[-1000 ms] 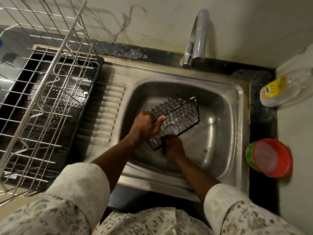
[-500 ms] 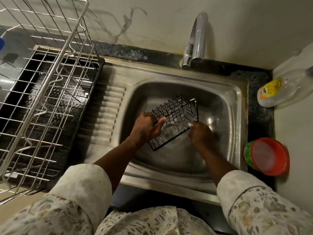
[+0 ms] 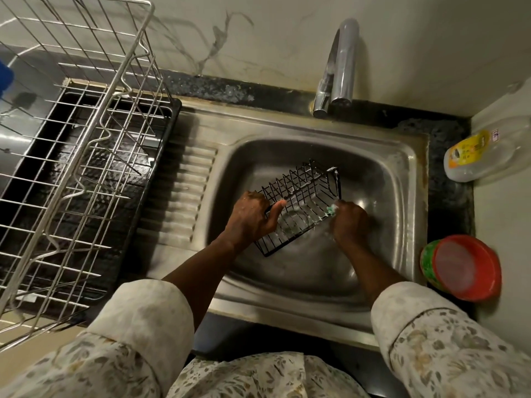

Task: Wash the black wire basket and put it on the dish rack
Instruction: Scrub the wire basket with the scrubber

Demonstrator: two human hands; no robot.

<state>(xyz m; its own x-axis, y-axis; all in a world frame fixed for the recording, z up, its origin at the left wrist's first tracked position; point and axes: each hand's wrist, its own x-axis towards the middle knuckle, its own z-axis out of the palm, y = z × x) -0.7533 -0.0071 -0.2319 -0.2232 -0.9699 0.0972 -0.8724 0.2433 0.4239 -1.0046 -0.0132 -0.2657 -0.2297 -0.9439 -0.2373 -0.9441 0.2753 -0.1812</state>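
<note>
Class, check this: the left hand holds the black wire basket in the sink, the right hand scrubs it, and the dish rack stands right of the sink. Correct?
No: the head view shows the dish rack left of the sink. Otherwise yes: the left hand grips the black wire basket, the right hand scrubs it with a green scrubber.
</note>
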